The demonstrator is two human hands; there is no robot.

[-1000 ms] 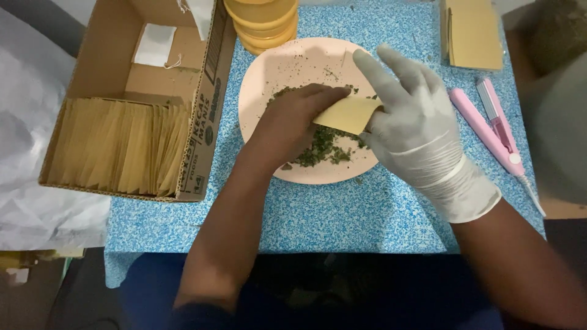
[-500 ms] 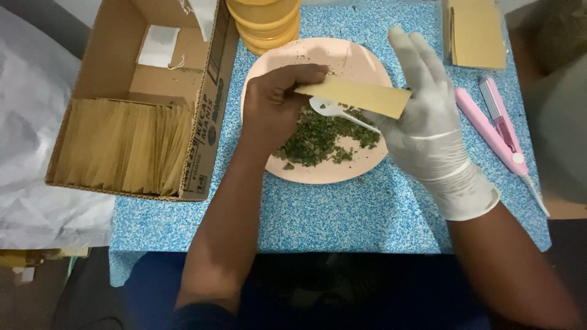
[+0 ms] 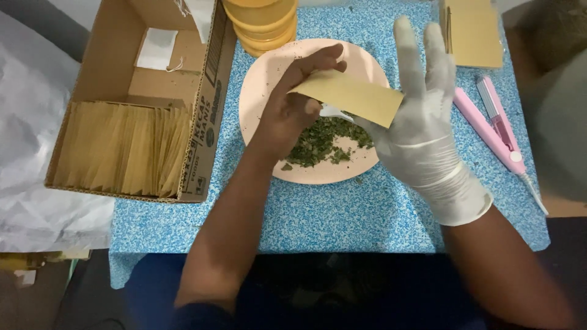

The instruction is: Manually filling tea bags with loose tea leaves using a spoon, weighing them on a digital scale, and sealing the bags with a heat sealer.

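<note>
Your left hand (image 3: 293, 110), bare, pinches the upper left corner of a tan paper pouch (image 3: 351, 98) between thumb and fingertips, and appears also to grip the handle of a small white spoon (image 3: 333, 112) whose bowl shows just below the pouch edge; the exact hold on the spoon is hidden behind the pouch. Your right hand (image 3: 422, 140), in a white glove, supports the pouch's right end with thumb and palm side, while its fingers (image 3: 408, 55) stand straight up and spread, holding nothing themselves. Judged from this, the two-point hold keeps the pouch steady and level over the food.

The pouch hangs above a pale pink plate (image 3: 263, 79), directly over a heap of chopped dried green leaves (image 3: 324, 142), so that any spill would fall back on the plate.

Left of the plate stands an open cardboard box (image 3: 208, 122) packed with upright tan pouches (image 3: 122, 150). A stack of yellow lids (image 3: 263, 21) touches the plate's far rim. To the right lie flat pouches (image 3: 474, 33) and a pink clamp-type sealer (image 3: 495, 128), all on a blue speckled table (image 3: 342, 214)
</note>
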